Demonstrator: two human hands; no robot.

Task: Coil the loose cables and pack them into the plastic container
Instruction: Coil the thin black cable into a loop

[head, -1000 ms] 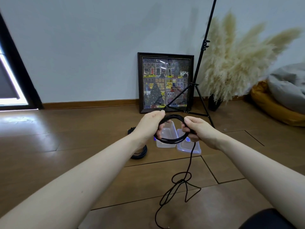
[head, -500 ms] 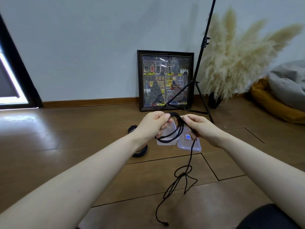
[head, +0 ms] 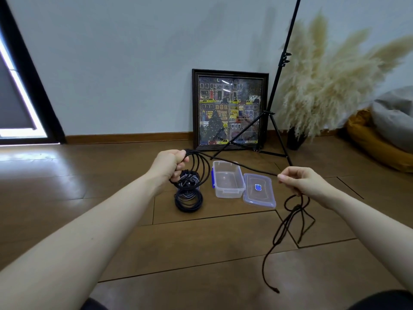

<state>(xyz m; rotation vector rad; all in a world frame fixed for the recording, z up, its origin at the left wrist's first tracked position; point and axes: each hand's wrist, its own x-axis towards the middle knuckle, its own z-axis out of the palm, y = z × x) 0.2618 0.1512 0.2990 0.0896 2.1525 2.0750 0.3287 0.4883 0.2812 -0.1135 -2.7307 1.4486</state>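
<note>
While my left hand (head: 171,163) grips the black cable's (head: 243,167) coils at frame centre, its taut span runs rightward, slightly downward, to my right hand's (head: 301,182) pinching fingers (head: 282,178); slack dangles floorward. Container (head: 228,179) lies open below between.

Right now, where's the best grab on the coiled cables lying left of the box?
Take the floor coil by its near rim, coming straight down from above with fingers through the open centre. It lies flat as a ring, so the middle is free. The left hand holds another coil hanging over its far side.
</note>
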